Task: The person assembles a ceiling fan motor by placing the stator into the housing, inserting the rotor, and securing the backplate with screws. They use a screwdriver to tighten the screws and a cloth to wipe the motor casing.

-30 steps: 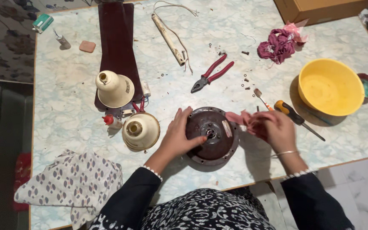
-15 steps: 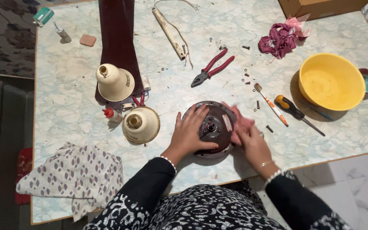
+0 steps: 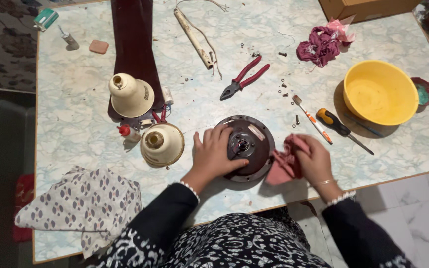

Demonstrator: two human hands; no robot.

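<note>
head view looks straight down on a pale marbled tabletop [image 3: 75, 99]. the left hand [image 3: 217, 154] lies flat on a round dark brown metal motor housing [image 3: 248, 146] that sits near the front edge of the tabletop, its fingers [image 3: 209, 136] spread wide over the housing's left rim, pressing rather than gripping. the right hand [image 3: 316, 161] is just beside the housing's right edge, fingers curled closed around a crumpled pink cloth [image 3: 286, 161] that touches the rim.

the step in hand looks like wiping the housing while the other hand steadies it. carrying the wipe across the centre hub would call for keeping the housing pinned so it does not slide or turn, and for the left fingers to shift clear of wherever the cloth has to pass.

to the left stand two cream bell-shaped covers [image 3: 147, 119], one upright beside a long dark brown blade [image 3: 132, 44]. behind the housing lie red-handled pliers [image 3: 244, 79], a black and orange screwdriver [image 3: 341, 126], a thin white and orange tester screwdriver [image 3: 311, 119] and scattered small screws [image 3: 284, 89]. a yellow plastic bowl [image 3: 381, 92] sits well to the right, a crumpled maroon rag [image 3: 319, 44] behind it, and a spotted white cloth [image 3: 80, 203] hangs at the front left corner.
</note>
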